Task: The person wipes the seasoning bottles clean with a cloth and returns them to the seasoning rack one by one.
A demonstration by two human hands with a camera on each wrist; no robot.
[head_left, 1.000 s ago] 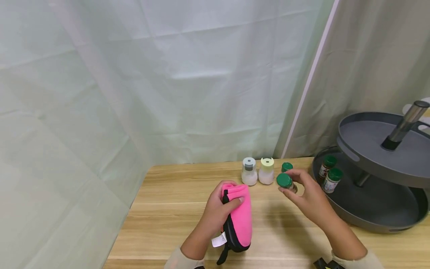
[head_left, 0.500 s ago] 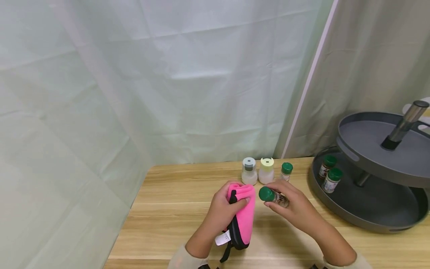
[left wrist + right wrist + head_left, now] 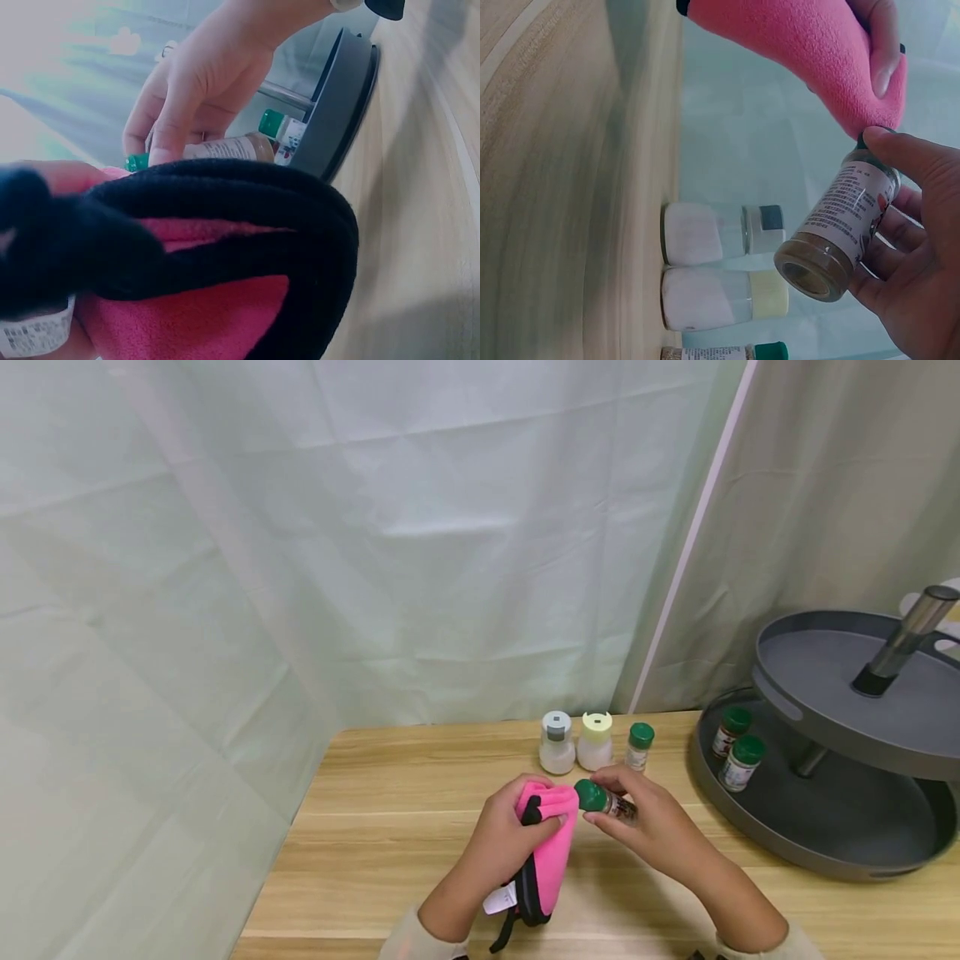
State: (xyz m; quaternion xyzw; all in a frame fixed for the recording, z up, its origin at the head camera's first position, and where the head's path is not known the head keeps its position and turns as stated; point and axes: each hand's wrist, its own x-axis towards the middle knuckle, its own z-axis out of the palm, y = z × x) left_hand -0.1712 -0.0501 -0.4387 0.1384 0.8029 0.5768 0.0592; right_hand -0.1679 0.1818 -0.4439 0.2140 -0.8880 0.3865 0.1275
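My left hand [image 3: 501,837] grips a folded pink cloth [image 3: 553,864] with black edging and a white tag, thumb pressed on its front. In the left wrist view the black edging of the cloth fills the foreground. My right hand [image 3: 660,831] holds a small spice jar [image 3: 844,206] with a green cap and a printed label. The jar lies tilted nearly on its side above the table, cap toward the left hand. In the head and right wrist views, the cap meets the top of the pink cloth. Brown contents show through the jar's glass base.
Two shakers with white contents, one grey-topped [image 3: 557,745] and one yellow-topped [image 3: 596,743], stand at the back of the wooden table [image 3: 375,843]. Beside them is another green-capped jar [image 3: 639,745]. A two-tier grey rack [image 3: 840,827] at right holds two more such jars [image 3: 739,764].
My right hand has brought the jar left and down, tipping it sideways until its cap meets the cloth. My left hand has shifted slightly right with the cloth.
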